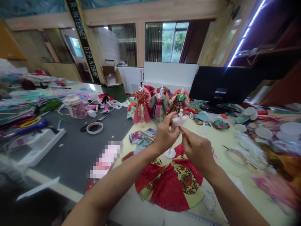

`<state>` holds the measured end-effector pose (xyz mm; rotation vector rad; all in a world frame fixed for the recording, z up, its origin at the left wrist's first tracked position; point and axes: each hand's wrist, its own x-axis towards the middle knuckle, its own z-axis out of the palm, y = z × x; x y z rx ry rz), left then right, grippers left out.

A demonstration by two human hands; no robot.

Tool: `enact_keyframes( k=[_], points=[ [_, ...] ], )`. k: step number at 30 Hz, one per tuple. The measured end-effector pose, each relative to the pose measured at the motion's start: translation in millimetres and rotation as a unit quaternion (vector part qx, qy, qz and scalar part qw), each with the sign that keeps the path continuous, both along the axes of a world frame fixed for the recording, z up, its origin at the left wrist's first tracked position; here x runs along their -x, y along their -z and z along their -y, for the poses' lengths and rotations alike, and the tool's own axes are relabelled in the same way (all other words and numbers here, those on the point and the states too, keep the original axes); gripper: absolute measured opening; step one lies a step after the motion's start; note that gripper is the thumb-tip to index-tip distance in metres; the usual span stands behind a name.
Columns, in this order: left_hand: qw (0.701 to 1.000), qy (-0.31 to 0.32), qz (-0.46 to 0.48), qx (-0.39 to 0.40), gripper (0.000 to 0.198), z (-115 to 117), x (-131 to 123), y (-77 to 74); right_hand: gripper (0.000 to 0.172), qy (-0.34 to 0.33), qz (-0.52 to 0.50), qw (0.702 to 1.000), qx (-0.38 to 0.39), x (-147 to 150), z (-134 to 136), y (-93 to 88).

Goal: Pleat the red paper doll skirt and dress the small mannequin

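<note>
1. Nearest to us, our left grip (pixel 166 135) is closed narrowly around a white doll bust form (pixel 178 121), and the fingertips (pixel 181 130) of our right grip (pixel 197 150) pinch its lower end. The bust is held up between both grips, tilted slightly.
2. Just below the grips, a white round doll stand (pixel 169 153) rests on the pale yellow desk (pixel 221 141).
3. Directly beneath our right grip, a red and yellow patchwork doll skirt (pixel 169 185) with a floral print lies spread flat on the desk.
4. Left of our left grip, we see folded pieces of printed fabric (pixel 142 138). Beyond them lies a pixelated patch (pixel 105 160), too blurred for us to identify.
5. To the right of our right grip lie a thin round hoop (pixel 236 156), several white discs (pixel 263 132) and scattered fabric scraps (pixel 249 146).
6. Ahead of the grips stand three dressed doll figures: a red one (pixel 141 106), a green one (pixel 160 105) and an orange one (pixel 180 100).
7. Farther left, on a grey mat (pixel 70 153), we see black-handled scissors (pixel 94 124), a tape roll (pixel 95 128) and a plastic jar (pixel 75 106).
8. Farthest right of the figures stands a black monitor (pixel 218 84).
</note>
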<state>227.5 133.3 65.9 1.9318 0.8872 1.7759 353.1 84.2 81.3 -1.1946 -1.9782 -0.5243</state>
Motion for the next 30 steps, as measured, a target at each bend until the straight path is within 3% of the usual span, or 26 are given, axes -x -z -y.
enact_keyframes(
  k=[7, 15, 30],
  points=[
    [0.999, 0.000, 0.032, 0.020, 0.052, -6.0, 2.7, -2.2, 0.031, 0.008, -0.030, 0.999, -0.015, -4.3, 9.7, 1.9],
    [0.999, 0.005, 0.029, 0.017, 0.051, -3.4, 2.1, -3.1, 0.027, 0.001, -0.030, 0.999, -0.023, 3.3, -6.2, 4.4],
    [0.999, -0.048, 0.015, 0.017, 0.050, -5.5, 1.7, -2.3, 0.022, 0.047, 0.014, 0.998, -0.038, 14.7, -14.1, -0.4]
  ],
)
